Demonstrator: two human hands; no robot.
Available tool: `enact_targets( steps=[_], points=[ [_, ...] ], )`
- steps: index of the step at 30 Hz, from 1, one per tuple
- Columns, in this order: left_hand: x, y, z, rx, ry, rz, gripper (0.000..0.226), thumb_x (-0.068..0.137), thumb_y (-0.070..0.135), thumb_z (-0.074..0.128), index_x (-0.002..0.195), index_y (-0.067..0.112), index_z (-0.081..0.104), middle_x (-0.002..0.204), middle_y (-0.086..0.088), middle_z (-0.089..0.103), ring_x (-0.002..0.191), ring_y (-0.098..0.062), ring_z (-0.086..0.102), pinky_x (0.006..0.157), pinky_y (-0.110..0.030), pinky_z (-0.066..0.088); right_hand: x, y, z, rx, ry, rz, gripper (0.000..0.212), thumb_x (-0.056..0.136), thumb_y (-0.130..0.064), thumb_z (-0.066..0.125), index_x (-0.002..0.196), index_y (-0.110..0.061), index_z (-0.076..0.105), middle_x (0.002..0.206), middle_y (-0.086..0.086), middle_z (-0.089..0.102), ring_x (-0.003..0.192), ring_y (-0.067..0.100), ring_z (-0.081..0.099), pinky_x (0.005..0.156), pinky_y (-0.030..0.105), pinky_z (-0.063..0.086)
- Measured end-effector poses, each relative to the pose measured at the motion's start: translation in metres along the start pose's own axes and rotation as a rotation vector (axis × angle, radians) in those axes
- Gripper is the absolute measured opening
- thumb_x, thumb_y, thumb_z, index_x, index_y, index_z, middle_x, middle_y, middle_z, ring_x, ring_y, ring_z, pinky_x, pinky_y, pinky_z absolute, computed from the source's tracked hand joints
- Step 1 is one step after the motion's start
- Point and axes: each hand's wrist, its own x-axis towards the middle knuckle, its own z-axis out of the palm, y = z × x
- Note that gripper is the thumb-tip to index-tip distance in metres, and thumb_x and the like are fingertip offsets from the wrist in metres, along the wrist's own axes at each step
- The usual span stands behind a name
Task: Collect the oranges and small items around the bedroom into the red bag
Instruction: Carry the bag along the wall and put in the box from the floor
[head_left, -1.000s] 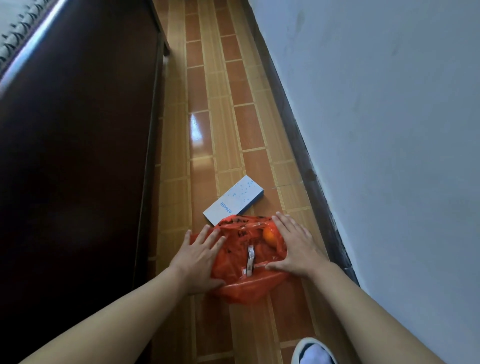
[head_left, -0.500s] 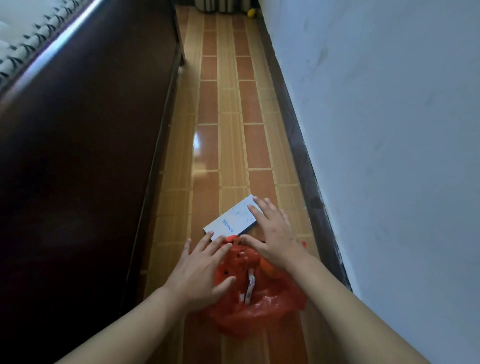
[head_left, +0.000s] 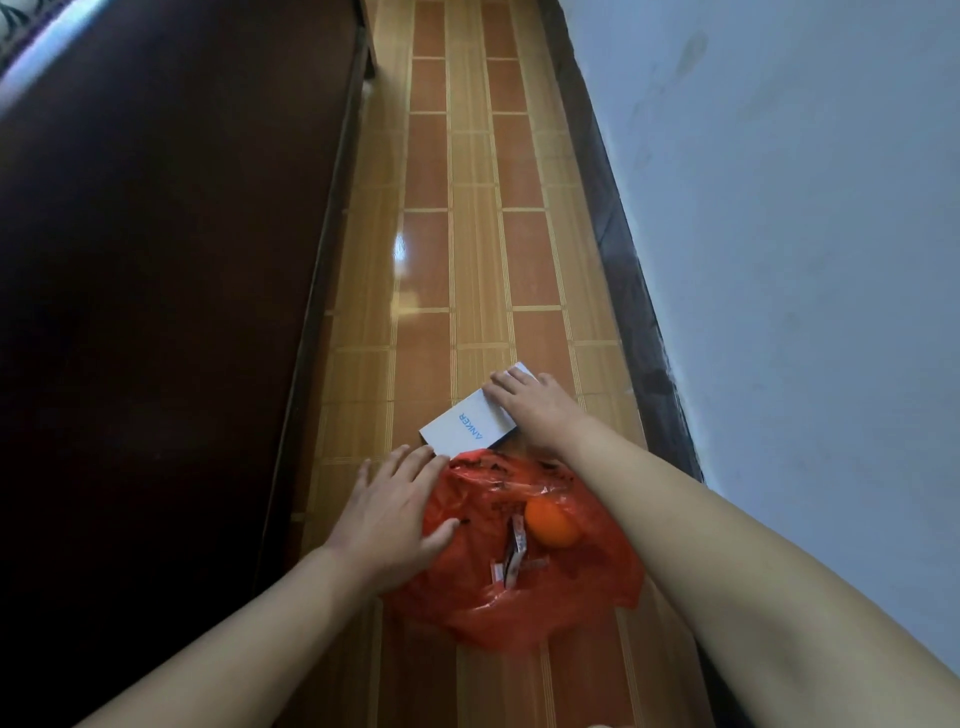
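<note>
Right hand (head_left: 535, 410) curls over the far end of a white box (head_left: 470, 423) on the floor (head_left: 467, 249). Left hand (head_left: 392, 512), fingers spread flat, presses the red bag (head_left: 524, 597); an orange (head_left: 551, 524) and small packets (head_left: 511, 564) lie inside, between bed frame (head_left: 171, 286) and wall (head_left: 779, 234).

The right hand (head_left: 535, 410) covers the white box's (head_left: 470, 423) far end; its grip underneath stays hidden.
</note>
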Motion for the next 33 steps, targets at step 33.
enact_targets(
  steps=[33],
  points=[
    [-0.024,0.014,-0.042,0.041,0.079,-0.132,0.037,0.098,0.037,0.06,0.134,0.028,0.06,0.124,0.009,0.069,0.105,-0.013,0.067,0.078,-0.024,0.056,-0.242,-0.079,-0.035,0.306,0.135,0.275,0.081,0.064,-0.029,0.076,0.141,-0.032,0.051,0.126,-0.005,0.047,0.117,0.022,0.046,0.1,0.04,0.04]
  ],
)
